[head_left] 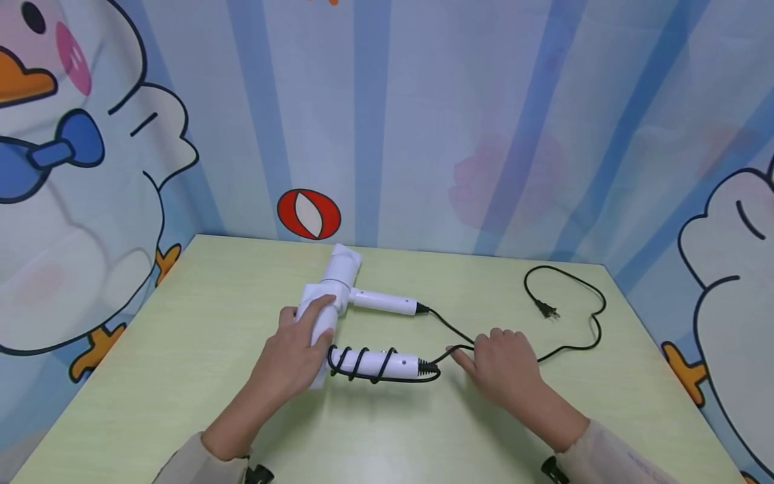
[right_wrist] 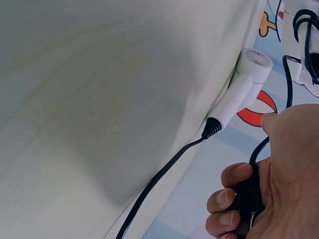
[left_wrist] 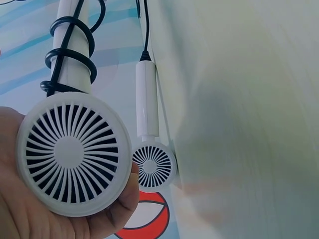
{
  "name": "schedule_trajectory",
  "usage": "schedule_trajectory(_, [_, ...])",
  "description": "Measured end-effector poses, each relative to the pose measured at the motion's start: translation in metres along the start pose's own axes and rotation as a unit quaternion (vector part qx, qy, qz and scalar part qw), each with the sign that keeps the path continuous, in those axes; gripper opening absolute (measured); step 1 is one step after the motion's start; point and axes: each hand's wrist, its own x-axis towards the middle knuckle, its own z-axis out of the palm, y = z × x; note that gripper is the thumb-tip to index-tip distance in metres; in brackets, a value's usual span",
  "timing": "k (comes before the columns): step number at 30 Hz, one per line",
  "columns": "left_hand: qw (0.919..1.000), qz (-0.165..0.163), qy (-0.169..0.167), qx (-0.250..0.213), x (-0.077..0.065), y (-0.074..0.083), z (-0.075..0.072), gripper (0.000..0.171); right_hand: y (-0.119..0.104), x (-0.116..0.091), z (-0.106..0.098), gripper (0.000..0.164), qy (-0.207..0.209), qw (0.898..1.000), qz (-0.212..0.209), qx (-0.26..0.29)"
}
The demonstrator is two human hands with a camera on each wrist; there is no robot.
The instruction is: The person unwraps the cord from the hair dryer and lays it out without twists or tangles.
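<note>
My left hand (head_left: 295, 353) grips the barrel of a white hair dryer (head_left: 393, 364), held above the table. Black cord (head_left: 357, 364) loops around that dryer's handle in several turns. In the left wrist view, the round air-intake grille (left_wrist: 69, 152) faces the camera, with fingers around its housing. My right hand (head_left: 506, 368) has its fingers curled round the black plug (right_wrist: 246, 196) end of this cord; the head view hides the plug. Another white hair dryer (head_left: 383, 302) lies behind on the table, its handle pointing right, apart from both hands.
The far dryer's black cord (head_left: 571, 347) runs behind my right hand and bends back at the right. Its two-pin plug (head_left: 547, 310) lies on the pale table (head_left: 181, 376). A blue striped curtain (head_left: 417, 134) with cartoon prints stands along the table's back edge.
</note>
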Motion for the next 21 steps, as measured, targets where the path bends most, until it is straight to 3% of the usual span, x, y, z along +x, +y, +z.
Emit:
schedule_trajectory(10, [0.9991, 0.006, -0.007, 0.041, -0.002, -0.001, 0.007, 0.055, -0.001, 0.021, -0.008, 0.068, 0.041, 0.999, 0.001, 0.017])
schedule_trajectory(21, [0.9991, -0.002, -0.003, 0.041, -0.003, -0.006, 0.012, 0.055, -0.005, 0.035, -0.039, 0.069, 0.024, 0.998, 0.028, 0.049])
